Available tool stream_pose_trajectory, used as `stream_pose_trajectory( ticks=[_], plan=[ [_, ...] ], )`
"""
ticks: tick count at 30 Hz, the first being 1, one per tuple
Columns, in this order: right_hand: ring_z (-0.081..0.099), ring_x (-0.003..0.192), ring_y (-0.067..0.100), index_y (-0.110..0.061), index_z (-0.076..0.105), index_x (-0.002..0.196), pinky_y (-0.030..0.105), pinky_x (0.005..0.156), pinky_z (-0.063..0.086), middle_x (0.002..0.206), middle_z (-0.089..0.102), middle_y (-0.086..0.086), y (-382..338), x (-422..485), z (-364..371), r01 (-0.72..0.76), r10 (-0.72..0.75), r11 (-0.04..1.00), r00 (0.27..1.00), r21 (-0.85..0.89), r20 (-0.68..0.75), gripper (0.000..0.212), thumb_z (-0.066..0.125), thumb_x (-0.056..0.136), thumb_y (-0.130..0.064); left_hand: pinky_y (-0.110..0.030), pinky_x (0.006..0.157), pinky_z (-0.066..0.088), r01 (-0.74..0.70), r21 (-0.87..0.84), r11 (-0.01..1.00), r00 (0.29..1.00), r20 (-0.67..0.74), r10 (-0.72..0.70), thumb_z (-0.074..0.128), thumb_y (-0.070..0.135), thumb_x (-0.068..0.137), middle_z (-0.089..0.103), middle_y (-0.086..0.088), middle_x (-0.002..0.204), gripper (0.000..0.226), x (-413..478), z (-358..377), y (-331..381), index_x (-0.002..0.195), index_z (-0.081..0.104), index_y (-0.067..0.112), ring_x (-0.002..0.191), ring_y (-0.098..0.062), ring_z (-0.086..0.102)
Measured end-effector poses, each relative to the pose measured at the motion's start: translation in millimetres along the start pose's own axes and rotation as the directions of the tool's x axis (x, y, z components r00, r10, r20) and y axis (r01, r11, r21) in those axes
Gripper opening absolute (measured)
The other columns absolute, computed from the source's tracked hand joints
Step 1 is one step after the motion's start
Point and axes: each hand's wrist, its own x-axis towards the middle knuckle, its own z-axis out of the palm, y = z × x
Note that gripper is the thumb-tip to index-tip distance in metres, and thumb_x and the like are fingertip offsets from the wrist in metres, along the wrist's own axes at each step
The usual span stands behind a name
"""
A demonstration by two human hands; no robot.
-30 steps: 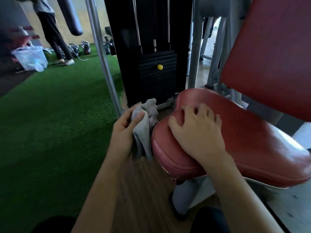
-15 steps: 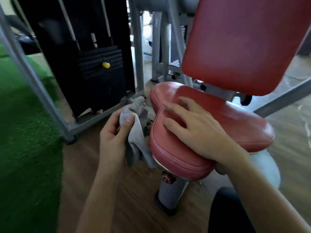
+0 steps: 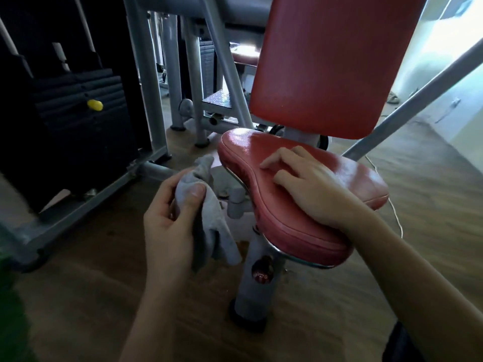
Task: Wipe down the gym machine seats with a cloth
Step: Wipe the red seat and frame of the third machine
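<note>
The left hand point(image 3: 170, 220), at centre left of the frame, grasps the grey cloth point(image 3: 213, 223) in a bunch, thumb pressed over the top fold, with the loose end hanging below the palm. The right hand point(image 3: 311, 189), at centre, lies palm down on the red seat point(image 3: 360, 176), fingers relaxed and a little bent, holding nothing. Over the last second the hands have kept nearly the same arrangement, with the cloth just beside the seat's near left edge and apparently not touching the pad. Only the right fingers differ, having gone from lying flat and close together to a looser spread. What has changed most is the view, which has swung right. The green turf that filled the left side is now a sliver at the lower left, and the seat sits in the middle with the red backrest point(image 3: 326, 66) rising at upper centre. The dark weight stack point(image 3: 65, 121) with its yellow pin point(image 3: 95, 105) has slid to the upper left. The seat post point(image 3: 254, 288) stands on the wooden floor point(image 3: 431, 192) at lower centre. I judge that wiping of this seat has not begun, and the cloth must first be brought onto the pad.
</note>
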Motion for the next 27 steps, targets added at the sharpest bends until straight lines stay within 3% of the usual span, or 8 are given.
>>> stream_pose_trajectory(
  ticks=[3, 6, 10, 13, 17, 21, 25, 27],
  plan=[
    [0.042, 0.128, 0.012, -0.043, 0.058, 0.125, 0.031, 0.102, 0.031, 0.134, 0.049, -0.010, 4, -2, 3, -0.073, 0.068, 0.996, 0.995, -0.060, -0.079, 0.036, 0.046, 0.091, -0.046, -0.023, 0.078, 0.060, 0.007, 0.009, 1.000, 0.999, 0.038, -0.007, 0.063, 0.042, 0.083, 0.072, 0.010, 0.113, 0.043, -1, 12, -2, 0.122, 0.066, 0.026, 0.104, -0.006, 0.070],
    [0.041, 0.138, 0.018, -0.042, 0.056, 0.135, 0.040, 0.116, 0.030, 0.145, 0.051, -0.009, 5, 0, 4, -0.115, 0.105, 0.988, 0.989, -0.099, -0.105, 0.057, 0.039, 0.083, -0.057, -0.019, 0.083, 0.058, 0.004, -0.035, 0.999, 0.999, 0.032, -0.003, 0.064, 0.038, 0.082, 0.073, 0.008, 0.114, 0.041, -6, 20, -3, 0.121, 0.066, 0.024, 0.106, -0.005, 0.070],
    [0.042, 0.139, 0.015, -0.043, 0.056, 0.137, 0.040, 0.117, 0.030, 0.149, 0.050, -0.013, 7, 0, 3, -0.103, 0.091, 0.987, 0.991, -0.120, -0.102, 0.042, 0.048, 0.096, -0.049, -0.030, 0.093, 0.059, -0.009, -0.071, 0.997, 1.000, 0.007, 0.010, 0.065, 0.033, 0.085, 0.073, 0.007, 0.117, 0.036, -11, 22, -5, 0.119, 0.066, 0.024, 0.111, -0.009, 0.069],
    [0.038, 0.143, 0.013, -0.044, 0.053, 0.140, 0.041, 0.120, 0.028, 0.153, 0.045, -0.011, 8, 0, 2, -0.098, 0.087, 0.986, 0.992, -0.135, -0.087, 0.043, 0.047, 0.097, -0.049, -0.041, 0.100, 0.057, 0.030, -0.073, 0.997, 0.999, 0.015, -0.029, 0.068, 0.034, 0.090, 0.071, 0.013, 0.122, 0.033, -30, 36, -10, 0.123, 0.067, 0.030, 0.117, -0.006, 0.066],
    [0.032, 0.147, 0.011, -0.045, 0.050, 0.142, 0.038, 0.122, 0.022, 0.158, 0.039, -0.010, 8, -2, 2, -0.099, 0.091, 0.986, 0.994, -0.133, -0.061, 0.046, 0.045, 0.097, -0.050, -0.050, 0.105, 0.052, 0.103, -0.127, 0.987, 0.995, 0.031, -0.099, 0.065, 0.030, 0.097, 0.072, 0.005, 0.124, 0.030, -33, 51, -17, 0.127, 0.067, 0.026, 0.121, -0.014, 0.066],
    [0.033, 0.146, 0.012, -0.043, 0.052, 0.142, 0.034, 0.120, 0.021, 0.157, 0.040, -0.008, 9, 0, 3, -0.092, 0.083, 0.987, 0.994, -0.131, -0.072, 0.044, 0.048, 0.098, -0.047, -0.050, 0.102, 0.054, 0.116, -0.108, 0.987, 0.993, 0.030, -0.114, 0.068, 0.026, 0.095, 0.074, 0.002, 0.119, 0.028, -33, 47, -21, 0.122, 0.070, 0.022, 0.117, -0.015, 0.068],
    [0.033, 0.146, 0.012, -0.041, 0.053, 0.141, 0.035, 0.120, 0.022, 0.156, 0.043, -0.006, 9, 0, 4, -0.087, 0.078, 0.987, 0.994, -0.132, -0.074, 0.043, 0.048, 0.098, -0.046, -0.043, 0.098, 0.056, -0.008, -0.034, 0.999, 1.000, -0.014, 0.007, 0.074, 0.023, 0.090, 0.075, 0.007, 0.112, 0.025, -56, 45, -10, 0.115, 0.073, 0.024, 0.112, -0.010, 0.069],
    [0.033, 0.145, 0.012, -0.041, 0.053, 0.141, 0.035, 0.119, 0.023, 0.156, 0.043, -0.006, 9, 1, 4, -0.080, 0.071, 0.988, 0.995, -0.135, -0.074, 0.044, 0.047, 0.098, -0.045, -0.046, 0.098, 0.057, 0.051, -0.076, 0.996, 0.999, -0.014, -0.052, 0.073, 0.015, 0.091, 0.076, 0.004, 0.110, 0.023, -33, 46, -18, 0.114, 0.073, 0.020, 0.109, -0.012, 0.070]
  ],
)
